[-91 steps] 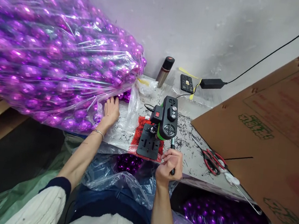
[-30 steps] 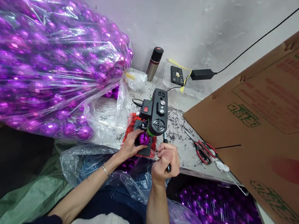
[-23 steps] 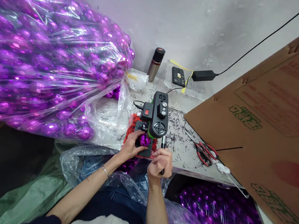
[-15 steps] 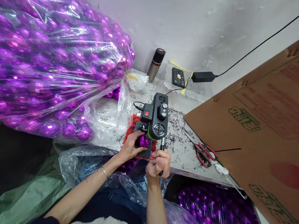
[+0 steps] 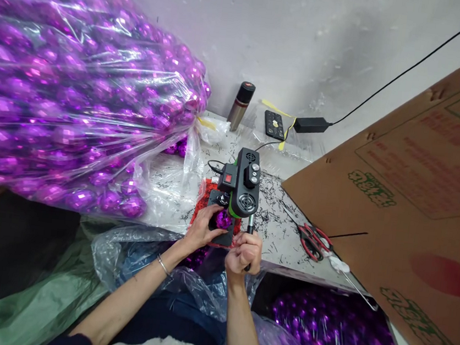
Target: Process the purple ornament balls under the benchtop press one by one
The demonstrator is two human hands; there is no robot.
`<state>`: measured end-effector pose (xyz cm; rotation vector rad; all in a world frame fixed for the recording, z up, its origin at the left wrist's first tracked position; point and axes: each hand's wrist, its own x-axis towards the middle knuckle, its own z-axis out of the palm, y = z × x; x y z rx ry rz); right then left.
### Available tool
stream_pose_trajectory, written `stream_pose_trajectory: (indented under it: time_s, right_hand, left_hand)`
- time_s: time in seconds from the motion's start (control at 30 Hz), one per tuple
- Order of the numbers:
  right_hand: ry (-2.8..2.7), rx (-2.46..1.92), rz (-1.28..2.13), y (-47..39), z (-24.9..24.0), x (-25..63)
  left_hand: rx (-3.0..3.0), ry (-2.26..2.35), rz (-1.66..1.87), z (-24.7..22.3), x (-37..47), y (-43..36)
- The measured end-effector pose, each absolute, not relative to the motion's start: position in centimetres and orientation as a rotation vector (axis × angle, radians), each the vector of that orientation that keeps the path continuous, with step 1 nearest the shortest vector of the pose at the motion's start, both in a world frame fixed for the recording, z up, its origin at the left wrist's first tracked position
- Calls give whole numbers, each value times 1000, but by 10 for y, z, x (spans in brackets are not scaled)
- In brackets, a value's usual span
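Between the thumb and fingers of my left hand (image 5: 203, 229) sits a shiny purple faceted ball (image 5: 223, 220), on the dark base plate (image 5: 221, 236) of a small black bench machine (image 5: 247, 183). My right hand (image 5: 244, 253) is wrapped round the black-gripped lever (image 5: 250, 229) at the machine's right side. The ball's upper part lies partly under the machine's head. A red mat (image 5: 201, 205) strewn with black bits is beneath the machine.
A big clear bag of purple balls (image 5: 76, 99) fills the left. Red-handled scissors (image 5: 314, 242) lie beside a cardboard box (image 5: 409, 204) on the right. A metal flask (image 5: 239, 107), a phone-like black slab (image 5: 274, 124) and a power adapter (image 5: 312, 125) are behind. More purple balls (image 5: 328, 328) are below.
The view has shifted slightly, so everything sits a little lower. Both hands keep their places on the ball and the lever.
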<state>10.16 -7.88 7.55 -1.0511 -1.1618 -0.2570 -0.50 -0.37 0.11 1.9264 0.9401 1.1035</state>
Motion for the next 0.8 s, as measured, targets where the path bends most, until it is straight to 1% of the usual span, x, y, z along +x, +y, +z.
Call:
stream_pose_trajectory:
  time_s: [0.27, 0.37, 0.47, 0.53, 0.6, 0.7, 0.8]
  right_hand:
    - [-1199, -1068, -332, -77, 63, 101]
    - [-1120, -1068, -297, -79, 83, 100]
    - [-1037, -1100, -122, -83, 118, 99]
    - [-1008, -1121, -57, -84, 139, 99]
    - [-1027, -1131, -48, -86, 149, 100]
    - [-1097, -1139, -112, -88, 143, 101]
    - [-1131, -1134, -166, -90, 129, 100]
  left_hand:
    - [1954, 898, 1133, 1, -4, -3]
    - [1965, 902, 1122, 4, -2, -1]
    - [1960, 923, 1111, 6, -3, -4]
    - [1972, 908, 1113, 7, -11, -14]
    - [2022, 864, 1096, 11, -25, -28]
    - [2112, 855, 1061, 24, -54, -36]
    - [2094, 1068, 1132, 49, -74, 6]
